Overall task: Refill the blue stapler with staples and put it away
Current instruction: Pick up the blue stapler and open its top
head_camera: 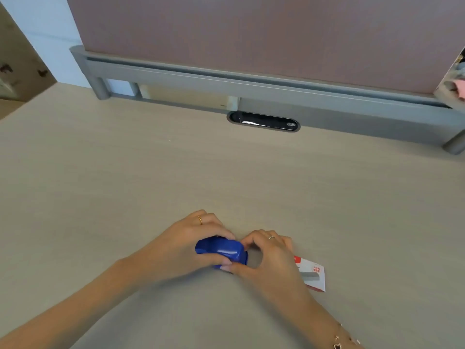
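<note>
A small blue stapler [222, 250] lies on the light wooden desk [125, 185] near the front middle. My left hand [186, 245] wraps around it, fingers behind and thumb along its near side. My right hand [269, 255] pinches the stapler's right end between thumb and forefinger. The stapler's top looks closed; its underside is hidden by my fingers. A white and red staple box [313, 274] lies flat just right of my right hand, partly covered by it.
A grey partition rail [251, 84] with a mauve panel [251, 34] runs along the back of the desk. A black oval cable grommet [263, 121] sits in the desk in front of it. A patterned container [455, 79] shows at the right edge.
</note>
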`<state>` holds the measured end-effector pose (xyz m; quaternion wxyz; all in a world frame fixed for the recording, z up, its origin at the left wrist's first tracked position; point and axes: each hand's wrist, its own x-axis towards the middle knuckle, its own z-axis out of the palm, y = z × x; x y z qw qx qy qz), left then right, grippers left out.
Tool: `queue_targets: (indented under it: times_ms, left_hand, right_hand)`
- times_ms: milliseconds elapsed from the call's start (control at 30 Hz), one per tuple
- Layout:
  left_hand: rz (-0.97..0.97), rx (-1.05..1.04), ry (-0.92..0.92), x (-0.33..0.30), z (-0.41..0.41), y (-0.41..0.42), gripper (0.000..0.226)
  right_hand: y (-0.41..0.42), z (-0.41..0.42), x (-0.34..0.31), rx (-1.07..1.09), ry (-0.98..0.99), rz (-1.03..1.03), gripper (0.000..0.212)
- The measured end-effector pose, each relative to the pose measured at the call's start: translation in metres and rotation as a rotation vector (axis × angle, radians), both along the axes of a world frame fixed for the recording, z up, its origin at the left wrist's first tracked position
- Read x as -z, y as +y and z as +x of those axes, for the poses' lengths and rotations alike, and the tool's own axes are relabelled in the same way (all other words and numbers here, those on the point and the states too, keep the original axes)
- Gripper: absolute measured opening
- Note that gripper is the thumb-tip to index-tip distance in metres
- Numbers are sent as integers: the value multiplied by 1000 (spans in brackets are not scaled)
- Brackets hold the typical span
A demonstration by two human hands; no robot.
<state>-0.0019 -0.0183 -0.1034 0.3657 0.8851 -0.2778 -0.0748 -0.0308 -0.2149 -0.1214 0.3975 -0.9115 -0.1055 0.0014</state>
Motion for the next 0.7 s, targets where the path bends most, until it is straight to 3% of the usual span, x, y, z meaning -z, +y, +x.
queue_targets:
  times_ms: [133, 567, 700]
  left_hand:
    - [-20, 21, 9, -1, -4, 0, 33]
    - [-139, -69, 7, -10, -12, -2, 26]
    - [-167, -98, -14, -21, -9, 1, 33]
  right_hand:
    - [2, -1, 4, 15, -91, -29, 34]
    - [2, -3, 3, -6, -124, -6, 22]
    - [1, -2, 3, -13, -149, 14, 17]
